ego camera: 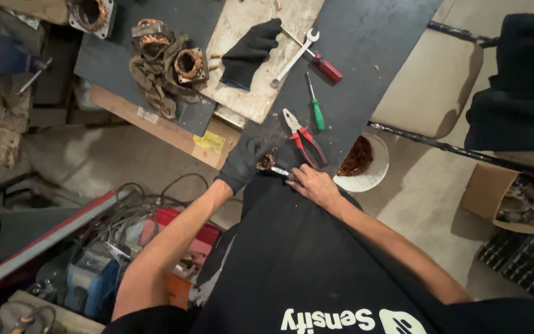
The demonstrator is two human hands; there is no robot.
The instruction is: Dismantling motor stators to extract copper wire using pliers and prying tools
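Dark bench: gloved left hand closed on small copper-wound part, bare right hand gripping thin metal tool; red pliers just beyond, yellow label left.

left hand: black fabric glove over fingers to wrist | right hand: ungloved | forearms: sleeveless | torso: black shirt, white print

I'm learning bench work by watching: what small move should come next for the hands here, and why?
Probably steady the small coppery piece more firmly with the gloved left hand before working the tool further: the bare right hand holds a slim metal tool tip against it at the board's edge.
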